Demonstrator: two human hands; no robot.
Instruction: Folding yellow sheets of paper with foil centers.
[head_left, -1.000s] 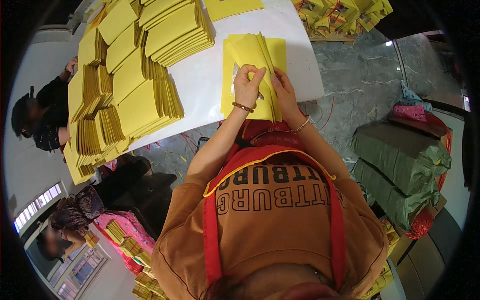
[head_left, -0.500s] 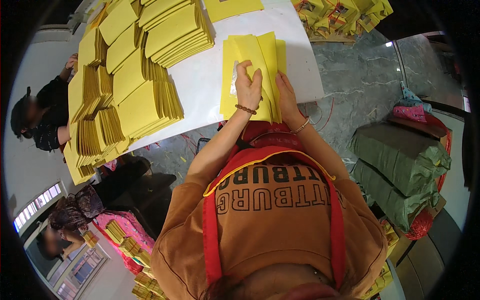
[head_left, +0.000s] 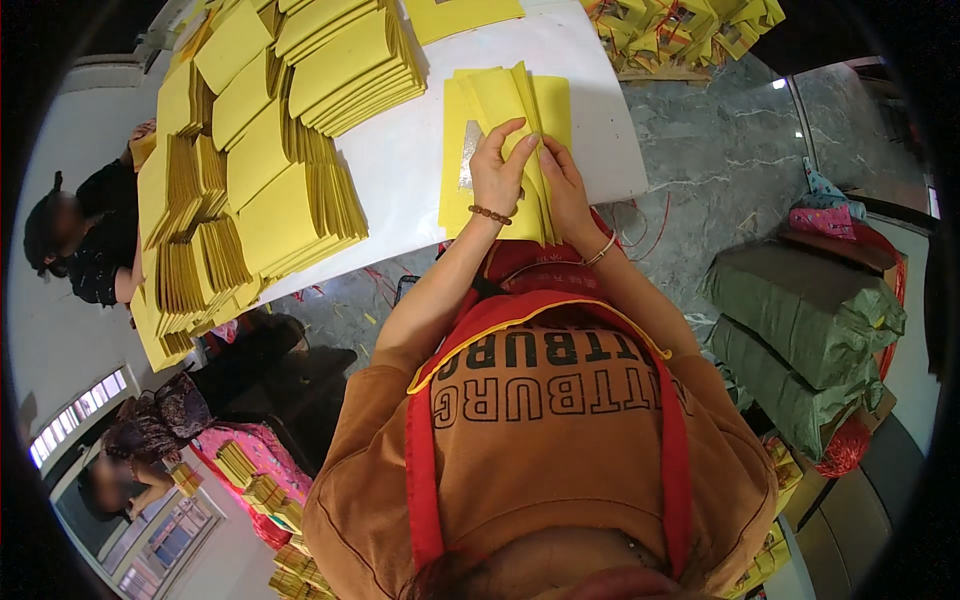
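Hands (head_left: 496, 178) on folded yellow paper (head_left: 505, 97)

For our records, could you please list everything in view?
Table: one, white, upper middle.
Paper stacks: many, yellow, table's left.
Paper heap: one, yellow, top right.
Floor: one, grey, right.
Wrapped bundles: two, green, right.
Stringy ball: one, red, lower right.
Co-workers: two, dark-clothed, left.
Cloth: one, pink, lower left.
Small stacks: several, yellow, lower left.
Layered sheets: several, yellow, at hands.
Apron: one, red, worn.
Sweater: one, brown, worn.
Left hand: one, bare, on sheets.
Right hand: one, bare, at sheets.
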